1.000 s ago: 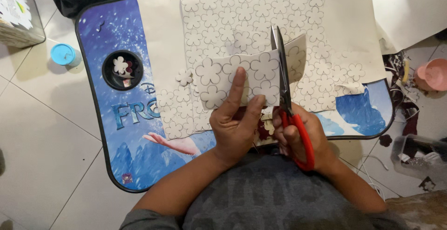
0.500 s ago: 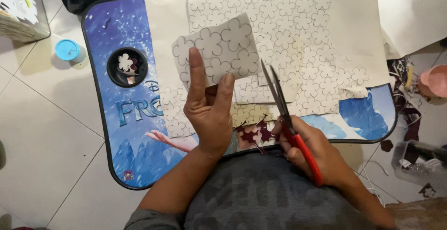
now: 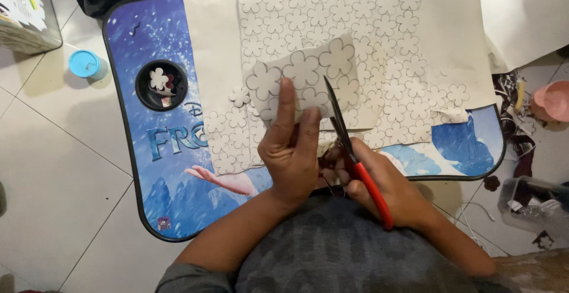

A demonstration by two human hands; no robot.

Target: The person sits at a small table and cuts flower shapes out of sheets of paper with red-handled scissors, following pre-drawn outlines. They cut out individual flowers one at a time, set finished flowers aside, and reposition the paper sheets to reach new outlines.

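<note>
Going left to right. A grey box is sitting at the far left on the tiled floor, and one round blue lid is lying just beside it. One blue printed lap table is spanning the middle; its round black cup holder is holding a few cut-out flowers.

The left hand is clamped on one loose cream foam piece, thumb on top and fingers curled under its lower edge, lifting it just above the table. That piece is showing about six outlined flowers, each with round petals and a small centre circle, and it is bending slightly. One big cream foam sheet is lying flat under it, covered in the same flower outlines, too many to count; its lower left edge is looking ragged where shapes are gone.

The right hand is closed around the handles of one pair of red-handled scissors. The blades are standing slightly apart, tips touching the right edge of the held piece.

One pink bowl is sitting at the far right on the floor, among scraps.
</note>
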